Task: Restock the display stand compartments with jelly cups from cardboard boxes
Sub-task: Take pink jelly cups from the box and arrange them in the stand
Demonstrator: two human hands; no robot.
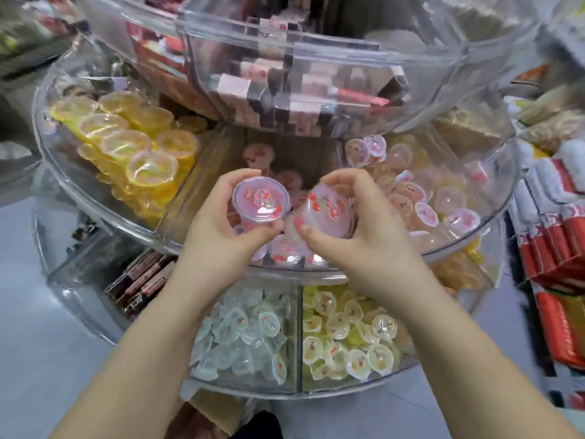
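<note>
My left hand grips an upright pink jelly cup with a pink printed lid. Beside it my right hand holds a second pink jelly cup, tilted toward the left. Both are over the middle compartment of the clear round display stand's middle tier, where several more pink cups lie below the hands. No cardboard box is clearly in view.
Yellow jelly cups fill the compartment to the left, small mixed pink cups the one to the right. The lower tier holds pale blue cups and yellow cups. An upper tier overhangs. Red packets are stacked at right.
</note>
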